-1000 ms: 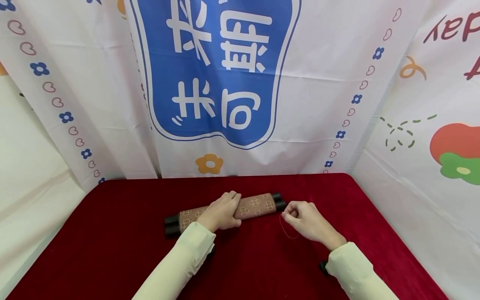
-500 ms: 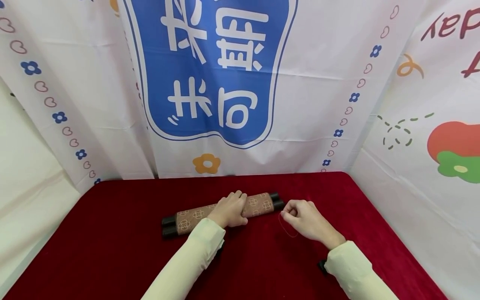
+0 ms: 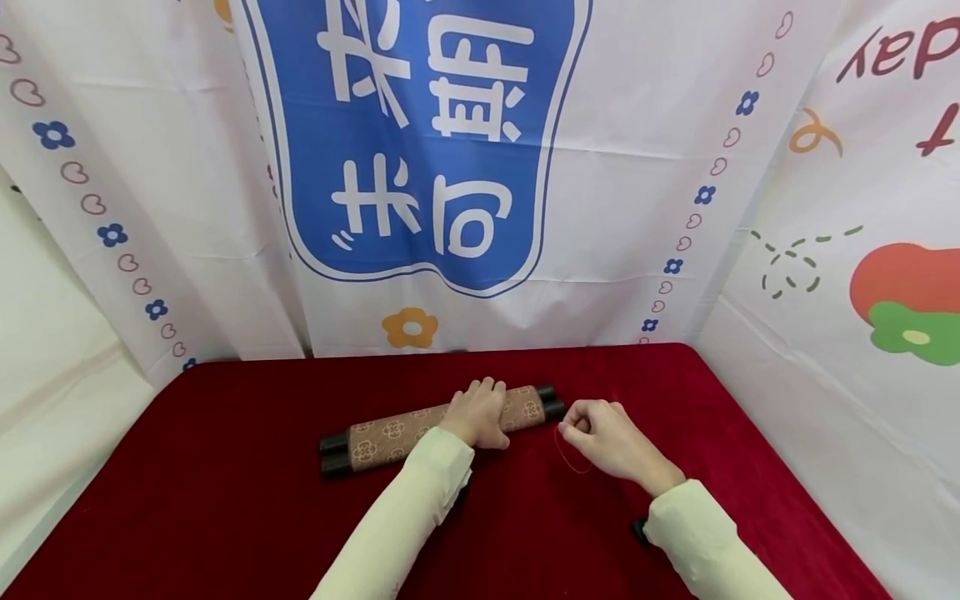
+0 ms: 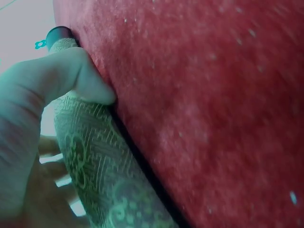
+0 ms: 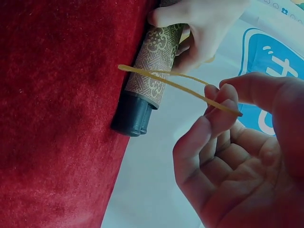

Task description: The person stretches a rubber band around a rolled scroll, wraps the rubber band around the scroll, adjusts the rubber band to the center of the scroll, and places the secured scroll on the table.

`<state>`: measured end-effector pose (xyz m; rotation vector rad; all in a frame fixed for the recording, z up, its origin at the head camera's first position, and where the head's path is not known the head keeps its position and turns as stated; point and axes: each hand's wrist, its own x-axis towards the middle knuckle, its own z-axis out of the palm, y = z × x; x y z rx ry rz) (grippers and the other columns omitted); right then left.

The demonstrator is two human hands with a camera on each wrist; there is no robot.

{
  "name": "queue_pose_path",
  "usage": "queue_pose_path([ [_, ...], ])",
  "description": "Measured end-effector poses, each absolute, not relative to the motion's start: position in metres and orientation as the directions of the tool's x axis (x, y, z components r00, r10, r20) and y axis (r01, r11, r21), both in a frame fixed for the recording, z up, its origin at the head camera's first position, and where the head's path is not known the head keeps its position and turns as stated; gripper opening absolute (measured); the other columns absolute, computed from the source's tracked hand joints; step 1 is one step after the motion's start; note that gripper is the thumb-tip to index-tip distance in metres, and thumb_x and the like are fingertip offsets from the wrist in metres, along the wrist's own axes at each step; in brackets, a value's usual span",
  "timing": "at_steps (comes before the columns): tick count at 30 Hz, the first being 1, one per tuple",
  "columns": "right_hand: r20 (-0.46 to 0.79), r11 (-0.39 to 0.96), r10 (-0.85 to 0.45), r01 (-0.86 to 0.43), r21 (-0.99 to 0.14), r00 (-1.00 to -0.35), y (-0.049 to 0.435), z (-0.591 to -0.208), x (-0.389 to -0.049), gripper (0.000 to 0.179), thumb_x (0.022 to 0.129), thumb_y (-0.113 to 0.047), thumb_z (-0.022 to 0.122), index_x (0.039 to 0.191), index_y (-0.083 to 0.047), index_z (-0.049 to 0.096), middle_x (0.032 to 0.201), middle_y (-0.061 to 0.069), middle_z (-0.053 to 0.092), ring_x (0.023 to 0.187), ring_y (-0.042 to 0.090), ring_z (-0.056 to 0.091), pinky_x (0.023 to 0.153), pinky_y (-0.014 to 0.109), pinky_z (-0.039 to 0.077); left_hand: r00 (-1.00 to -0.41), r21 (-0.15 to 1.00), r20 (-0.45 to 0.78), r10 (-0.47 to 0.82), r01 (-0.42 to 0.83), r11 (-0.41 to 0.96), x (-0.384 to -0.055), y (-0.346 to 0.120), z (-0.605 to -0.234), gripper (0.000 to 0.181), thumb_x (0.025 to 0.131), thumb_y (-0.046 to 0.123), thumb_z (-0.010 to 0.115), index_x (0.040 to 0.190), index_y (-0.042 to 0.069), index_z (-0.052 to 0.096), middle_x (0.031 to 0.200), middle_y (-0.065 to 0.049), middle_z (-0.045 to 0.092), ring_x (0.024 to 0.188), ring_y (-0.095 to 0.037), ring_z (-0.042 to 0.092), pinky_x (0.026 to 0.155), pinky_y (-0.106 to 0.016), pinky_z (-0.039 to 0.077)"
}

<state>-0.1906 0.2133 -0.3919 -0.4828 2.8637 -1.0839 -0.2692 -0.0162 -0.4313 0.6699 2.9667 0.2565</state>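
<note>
A rolled scroll (image 3: 393,435) in brown patterned cloth lies slanted across the red table, two black rod ends (image 3: 555,409) showing at each side. My left hand (image 3: 480,415) grips it right of its middle. In the left wrist view the thumb (image 4: 92,83) lies along the near side, with the fingers on the far side. Off the scroll's right end, my right hand (image 3: 618,442) pinches a thin rubber band (image 5: 175,85) between thumb and fingertips. The band hangs as a loose loop, reddish in the head view and yellow in the right wrist view, where it overlaps the scroll.
Red velvet cloth (image 3: 247,508) covers the table, whose back edge stands close to a white printed curtain (image 3: 615,233) with a blue sign (image 3: 420,150). White printed sheets (image 3: 810,367) also enclose the sides.
My left hand has slid right along the scroll toward its right end. The right hand stays near that end, still pinching the rubber band. The head view has shifted slightly.
</note>
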Motion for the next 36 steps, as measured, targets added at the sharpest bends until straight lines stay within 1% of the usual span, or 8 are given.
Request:
queue_pose_path([
  [6,0.068,0.71,-0.299,-0.27,-0.651,-0.952,0.214,-0.393,-0.193,0.013,0.101,-0.014,0.065,0.096,-0.006,0.074,0.08,0.008,0.073,0.062,0.01,0.055,0.056,0.023,0.046,-0.945,0.112,-0.023,0.326,0.322,0.94,-0.273,0.001,-0.438,0.074,0.076,0.035,0.085,0.138,0.005,0.058,0.133,-0.019,0.065,0.12,-0.039,0.061,0.096,-0.061,0.052],
  [10,0.052,0.717,-0.283,-0.247,-0.652,-0.958,0.214,-0.392,-0.194,0.013,0.101,-0.015,0.066,0.095,-0.008,0.074,0.081,0.007,0.073,0.063,0.011,0.056,0.056,0.024,0.047,-0.96,0.078,-0.005,0.279,0.278,0.957,-0.273,0.007,-0.442,0.072,0.075,0.038,0.083,0.137,0.008,0.061,0.127,-0.019,0.07,0.112,-0.04,0.066,0.093,-0.061,0.053],
  [13,0.044,0.724,-0.266,-0.23,-0.651,-0.963,0.216,-0.391,-0.194,0.012,0.101,-0.014,0.066,0.095,-0.009,0.075,0.081,0.005,0.073,0.065,0.011,0.057,0.057,0.024,0.048,-0.957,0.073,0.016,0.291,0.291,0.954,-0.273,0.008,-0.445,0.069,0.074,0.036,0.08,0.136,0.012,0.063,0.119,-0.016,0.074,0.104,-0.039,0.069,0.087,-0.056,0.055],
  [17,0.038,0.728,-0.246,-0.21,-0.653,-0.969,0.221,-0.389,-0.193,0.012,0.101,-0.013,0.065,0.098,-0.008,0.075,0.08,0.006,0.072,0.065,0.012,0.056,0.058,0.025,0.047,-0.94,0.044,0.068,0.334,0.338,0.94,-0.275,0.005,-0.448,0.07,0.072,0.033,0.078,0.137,0.012,0.064,0.108,-0.011,0.076,0.09,-0.034,0.073,0.07,-0.048,0.058],
  [22,0.038,0.733,-0.233,-0.201,-0.65,-0.972,0.225,-0.389,-0.193,0.012,0.101,-0.014,0.066,0.098,-0.007,0.075,0.079,0.008,0.071,0.064,0.012,0.055,0.058,0.024,0.046,-0.924,0.001,0.114,0.366,0.368,0.93,-0.276,0.0,-0.449,0.071,0.072,0.034,0.078,0.137,0.011,0.063,0.098,-0.009,0.075,0.08,-0.03,0.072,0.057,-0.042,0.053],
  [26,0.037,0.736,-0.239,-0.206,-0.645,-0.97,0.224,-0.39,-0.194,0.012,0.101,-0.014,0.065,0.098,-0.007,0.075,0.078,0.009,0.07,0.063,0.012,0.055,0.057,0.024,0.045,-0.926,0.0,0.112,0.361,0.363,0.932,-0.274,-0.007,-0.449,0.067,0.071,0.035,0.08,0.132,0.014,0.066,0.091,-0.009,0.076,0.077,-0.029,0.072,0.055,-0.042,0.052],
  [30,0.038,0.742,-0.243,-0.212,-0.636,-0.969,0.224,-0.389,-0.195,0.012,0.102,-0.014,0.066,0.099,-0.006,0.075,0.077,0.009,0.069,0.062,0.013,0.054,0.056,0.024,0.045,-0.929,0.004,0.08,0.362,0.364,0.931,-0.271,-0.012,-0.447,0.06,0.072,0.035,0.079,0.127,0.015,0.066,0.094,-0.009,0.076,0.082,-0.03,0.072,0.061,-0.044,0.053],
  [36,0.044,0.751,-0.238,-0.213,-0.625,-0.97,0.223,-0.389,-0.196,0.012,0.101,-0.013,0.066,0.099,-0.005,0.075,0.077,0.006,0.07,0.063,0.012,0.056,0.057,0.024,0.046,-0.93,0.03,0.043,0.366,0.367,0.93,-0.262,-0.018,-0.441,0.063,0.073,0.036,0.079,0.13,0.012,0.065,0.094,-0.01,0.075,0.081,-0.03,0.071,0.06,-0.043,0.052],
])
